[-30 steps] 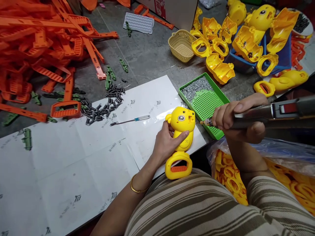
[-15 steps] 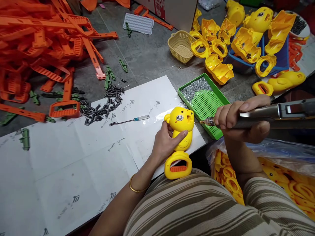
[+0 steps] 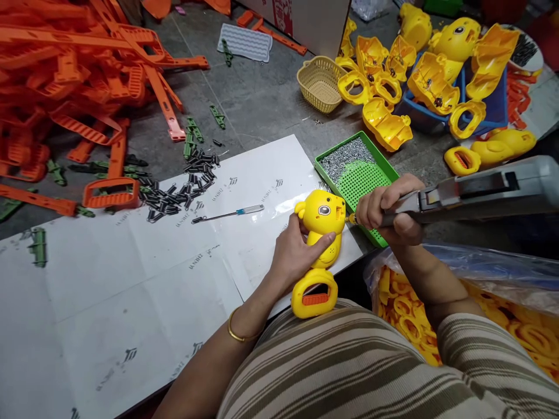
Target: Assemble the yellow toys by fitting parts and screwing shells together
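Observation:
A yellow duck-shaped toy (image 3: 322, 233) with an orange-trimmed handle lies on the white board (image 3: 131, 279), near its right edge. My left hand (image 3: 293, 255) is wrapped round the toy's body and holds it still. My right hand (image 3: 388, 208) grips a grey electric screwdriver (image 3: 476, 191). Its tip touches the toy's right side by the beak. Just behind the tool sits a green screw tray (image 3: 354, 174) with a heap of small silver screws at its far end.
Orange plastic straps (image 3: 78, 87) are piled at the far left. Small black parts (image 3: 174, 186) and a thin screwdriver (image 3: 229, 214) lie on the board. Yellow toy shells (image 3: 393, 81), a beige basket (image 3: 320, 82) and a blue bin (image 3: 498, 99) sit behind. A bag of yellow parts (image 3: 502, 302) is at my right.
My right hand has brought the electric screwdriver leftward, from a gap beside the toy until its tip meets the toy's side. My left hand has kept its hold on the toy.

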### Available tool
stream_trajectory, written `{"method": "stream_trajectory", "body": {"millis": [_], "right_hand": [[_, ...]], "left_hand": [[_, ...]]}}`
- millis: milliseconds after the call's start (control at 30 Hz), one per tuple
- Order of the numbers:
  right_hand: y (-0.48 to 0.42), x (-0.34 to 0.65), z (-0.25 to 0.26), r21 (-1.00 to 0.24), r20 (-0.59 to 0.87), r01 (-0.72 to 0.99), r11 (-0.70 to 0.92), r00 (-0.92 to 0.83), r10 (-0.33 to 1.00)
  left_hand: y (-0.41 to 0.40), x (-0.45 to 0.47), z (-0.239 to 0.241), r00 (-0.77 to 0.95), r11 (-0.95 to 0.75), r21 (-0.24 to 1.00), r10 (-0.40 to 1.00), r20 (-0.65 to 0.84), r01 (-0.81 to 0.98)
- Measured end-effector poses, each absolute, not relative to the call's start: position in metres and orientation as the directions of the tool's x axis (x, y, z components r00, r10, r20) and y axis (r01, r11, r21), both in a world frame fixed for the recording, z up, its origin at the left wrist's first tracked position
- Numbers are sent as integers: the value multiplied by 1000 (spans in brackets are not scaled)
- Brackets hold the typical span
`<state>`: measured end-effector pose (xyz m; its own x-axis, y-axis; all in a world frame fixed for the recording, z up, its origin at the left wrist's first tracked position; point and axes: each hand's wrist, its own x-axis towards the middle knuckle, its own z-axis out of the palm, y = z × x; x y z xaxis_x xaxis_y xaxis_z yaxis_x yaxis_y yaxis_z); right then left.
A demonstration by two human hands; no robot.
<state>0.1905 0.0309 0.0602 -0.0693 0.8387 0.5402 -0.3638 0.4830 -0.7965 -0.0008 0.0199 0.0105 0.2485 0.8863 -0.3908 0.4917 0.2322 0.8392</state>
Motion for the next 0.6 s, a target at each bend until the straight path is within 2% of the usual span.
{"method": "stream_trajectory", "body": {"millis": [100,300,500,600], "right_hand": [[31,191,59,-804,524,-385,452,-102,845],[32,190,51,-767,568,-412,491,-82,819],[36,191,56,-756,606,-411,510,-145,782],[36,192,62,-804,550,-402,437,-224,805]], "left_hand": [[20,-2,9,252,245,843,882,-399,479],[22,-7,5,273,288,884,875,-399,368],[30,-13,13,481,444,884,749,-456,146],[32,-15,14,512,414,893,737,-442,175]]}}
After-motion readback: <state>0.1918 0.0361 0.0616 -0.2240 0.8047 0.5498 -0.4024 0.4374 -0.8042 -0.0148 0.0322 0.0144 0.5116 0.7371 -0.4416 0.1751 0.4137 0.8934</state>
